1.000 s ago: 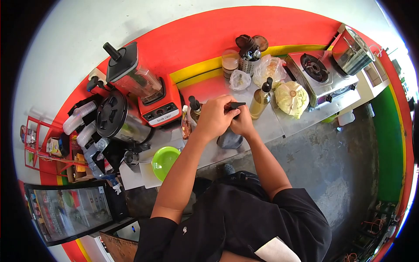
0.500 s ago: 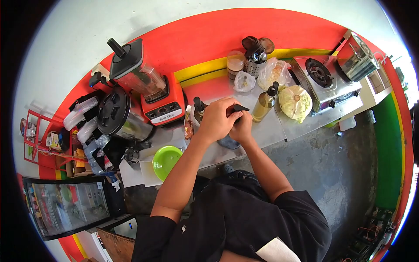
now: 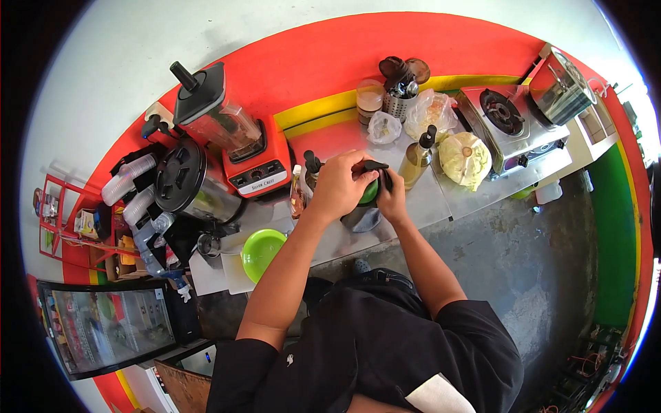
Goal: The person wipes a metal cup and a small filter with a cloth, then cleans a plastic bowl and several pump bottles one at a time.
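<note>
Both hands meet above the counter [image 3: 420, 206] in the middle of the head view. My left hand [image 3: 337, 186] is closed on a black object [image 3: 375, 165], too small to name. Close beside it, my right hand [image 3: 393, 199] has its fingers closed at the black object's right side. Something green [image 3: 370, 192] shows between the hands, and a grey-blue item [image 3: 361, 219] lies below them. A dark-topped bottle [image 3: 312, 165] stands just left of my left hand, with a sauce bottle [image 3: 297, 196] beside it. An oil bottle [image 3: 416, 162] stands right of my right hand.
A green bowl [image 3: 261, 255] is at the counter's left front. Behind it stand a red blender [image 3: 258, 165] and a lidded steel container [image 3: 196, 182]. A cabbage [image 3: 465, 161], plastic bags [image 3: 432, 115], a utensil holder [image 3: 399, 104] and a gas stove [image 3: 513, 124] occupy the right side.
The hands have moved slightly apart, my right hand shifting right and down. The green thing now shows between them, and more of the black object is visible.
</note>
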`<state>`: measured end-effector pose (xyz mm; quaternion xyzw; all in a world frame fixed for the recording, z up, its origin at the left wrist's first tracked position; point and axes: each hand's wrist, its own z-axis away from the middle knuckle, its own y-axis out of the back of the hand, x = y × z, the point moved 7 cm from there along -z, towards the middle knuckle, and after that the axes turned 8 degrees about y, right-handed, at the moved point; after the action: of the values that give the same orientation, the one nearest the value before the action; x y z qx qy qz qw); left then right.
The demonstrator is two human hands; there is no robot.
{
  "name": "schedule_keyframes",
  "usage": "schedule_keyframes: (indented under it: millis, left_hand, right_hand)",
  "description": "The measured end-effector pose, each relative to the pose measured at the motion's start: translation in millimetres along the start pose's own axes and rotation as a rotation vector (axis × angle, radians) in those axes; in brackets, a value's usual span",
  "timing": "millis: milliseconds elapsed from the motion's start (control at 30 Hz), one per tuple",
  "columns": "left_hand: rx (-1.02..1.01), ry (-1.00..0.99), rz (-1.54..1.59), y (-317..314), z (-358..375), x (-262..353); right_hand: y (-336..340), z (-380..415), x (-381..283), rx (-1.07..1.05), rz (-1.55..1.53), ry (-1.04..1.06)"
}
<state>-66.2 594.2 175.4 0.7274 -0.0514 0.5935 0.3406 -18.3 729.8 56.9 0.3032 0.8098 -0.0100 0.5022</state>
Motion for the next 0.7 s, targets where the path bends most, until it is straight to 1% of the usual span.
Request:
schedule_keyframes:
  millis: [67, 100, 200, 233, 267, 333, 367, 400, 467, 500, 533, 600, 667, 700]
  left_hand:
    - [0.015, -0.020, -0.069, -0.7, -0.5, 2.4]
    - [0.012, -0.021, -0.069, -1.2, -0.8, 2.7]
    - [0.003, -0.001, -0.026, -3.6, -1.2, -0.4]
    - [0.011, -0.009, -0.013, -4.6, -2.4, -2.9]
    - [0.022, -0.017, 0.001, -4.6, -3.9, -4.8]
    - [0.019, -0.017, 0.001, -1.7, -2.2, 2.0]
    - [0.014, -0.013, 0.005, -0.8, -0.8, 3.6]
    - [0.014, -0.006, 0.005, 0.0, -0.4, 1.6]
    - [-0.008, -0.030, 0.011, -0.4, -0.4, -1.1]
    - [-0.009, -0.020, 0.015, -1.0, -0.5, -3.3]
    - [-0.009, -0.005, 0.018, -1.3, -0.9, -5.4]
    - [-0.006, 0.017, 0.027, -1.4, 0.6, -6.7]
    - [-0.005, 0.028, 0.020, -0.2, 1.7, -4.7]
    - [-0.002, 0.031, 0.022, -0.4, 2.2, -6.0]
  right_hand:
    - [-3.2, -14.6, 7.8, 0.019, -0.416, -0.071]
    - [-2.7, -19.5, 9.6, 0.021, -0.416, -0.072]
    - [-11.9, -21.8, 32.8, 0.002, -0.606, -0.372]
    - [-18.5, -21.9, 37.0, -0.040, -0.623, -0.362]
    - [-23.8, -19.5, 39.5, -0.037, -0.625, -0.360]
    - [-33.0, -10.7, 33.0, 0.082, -0.792, -0.352]
    - [-33.4, -4.7, 27.4, 0.071, -0.787, -0.304]
    - [-36.8, 2.4, 26.4, 0.069, -0.788, -0.311]
    - [-29.4, 8.6, 11.1, 0.132, -0.676, -0.033]
    - [-28.4, 9.3, 7.9, 0.066, -0.519, 0.006]
    - [-28.2, 10.0, 8.5, 0.061, -0.518, -0.003]
    - [-25.0, 10.5, 1.9, 0.038, -0.334, 0.096]
    - [-27.3, 11.3, 0.6, 0.063, -0.339, 0.102]
    - [-26.1, 12.8, 0.1, 0.093, -0.280, 0.131]
